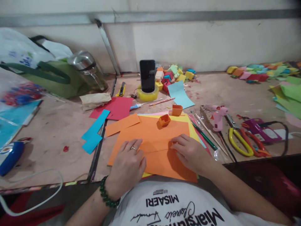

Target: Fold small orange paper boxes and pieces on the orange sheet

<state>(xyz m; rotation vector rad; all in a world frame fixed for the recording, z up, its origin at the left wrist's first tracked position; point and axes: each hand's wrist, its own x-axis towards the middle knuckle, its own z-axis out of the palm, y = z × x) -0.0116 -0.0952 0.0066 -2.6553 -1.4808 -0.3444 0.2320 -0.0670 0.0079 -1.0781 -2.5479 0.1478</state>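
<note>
Orange paper (152, 130): frame centre; best kept flat, square.
Left hand (129, 161): fingers curled; grip unclear.
Right hand (191, 153): fingers bunched; grip unclear.

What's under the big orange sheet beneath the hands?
Past the right side of the orange sheet, yellow paper and other sheet edges show; whatever lies under its middle is covered.

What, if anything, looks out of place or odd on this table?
Nothing serious stands out. A small red scrap lies alone on the table, left of the blue strips, apart from the other paper. The phone stands upright at a yellow tape roll, an unusual stand.
</note>
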